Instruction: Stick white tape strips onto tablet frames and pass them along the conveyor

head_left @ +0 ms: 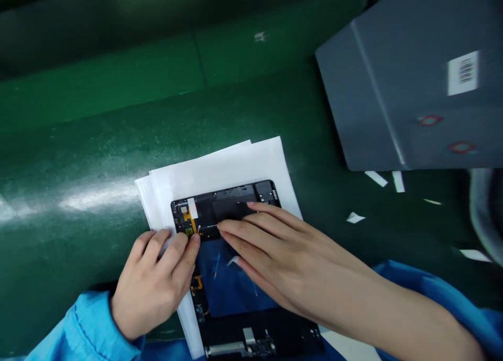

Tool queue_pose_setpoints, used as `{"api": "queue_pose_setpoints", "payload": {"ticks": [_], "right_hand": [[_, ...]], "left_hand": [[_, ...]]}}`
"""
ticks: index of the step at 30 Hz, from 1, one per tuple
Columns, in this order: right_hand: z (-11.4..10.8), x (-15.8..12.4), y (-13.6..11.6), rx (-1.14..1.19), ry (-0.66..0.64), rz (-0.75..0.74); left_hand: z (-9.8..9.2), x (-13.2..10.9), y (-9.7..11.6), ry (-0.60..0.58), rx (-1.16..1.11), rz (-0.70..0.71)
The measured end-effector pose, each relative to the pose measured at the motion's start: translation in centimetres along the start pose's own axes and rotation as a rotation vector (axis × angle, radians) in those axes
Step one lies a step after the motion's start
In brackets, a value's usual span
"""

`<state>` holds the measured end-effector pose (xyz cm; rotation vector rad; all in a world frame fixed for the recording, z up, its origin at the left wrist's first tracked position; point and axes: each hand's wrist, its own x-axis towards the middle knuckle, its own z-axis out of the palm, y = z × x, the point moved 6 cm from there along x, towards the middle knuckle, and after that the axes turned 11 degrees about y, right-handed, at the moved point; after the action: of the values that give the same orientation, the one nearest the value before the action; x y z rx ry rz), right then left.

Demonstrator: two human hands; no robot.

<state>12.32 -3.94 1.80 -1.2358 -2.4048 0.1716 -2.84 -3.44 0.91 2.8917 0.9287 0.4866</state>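
Observation:
An opened tablet (pixel 231 277) lies back-up on white paper sheets (pixel 220 167), showing a blue battery panel and black circuit parts with a yellow flex strip at its upper left. My left hand (pixel 153 282) rests on the tablet's left edge, fingers curled, with the fingertips pressing near the yellow strip. My right hand (pixel 275 251) lies flat across the tablet, fingers stretched out and pointing left, fingertips touching the black part above the blue panel. Both wrists wear light blue sleeves.
The work surface is a green mat (pixel 98 141). A grey box (pixel 393 88) with a barcode label (pixel 462 73) and two red rings stands at the upper right. Small white paper scraps (pixel 377 178) lie below it.

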Motion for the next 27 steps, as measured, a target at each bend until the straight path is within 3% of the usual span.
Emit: {"api": "queue_pose_setpoints", "payload": {"ticks": [10,18,27], "right_hand": [[-0.7,1.7,-0.1,-0.011,-0.039,-0.050],[0.9,3.4,0.1,-0.028,-0.107,-0.086],[-0.9,0.7,-0.1,0.061,-0.006,-0.074]], "left_hand": [[-0.1,-0.3,0.2,0.001,0.020,0.044],[0.2,-0.4,0.3,-0.033,0.041,0.050],[0.3,-0.3,0.7,-0.045,0.061,0.038]]}}
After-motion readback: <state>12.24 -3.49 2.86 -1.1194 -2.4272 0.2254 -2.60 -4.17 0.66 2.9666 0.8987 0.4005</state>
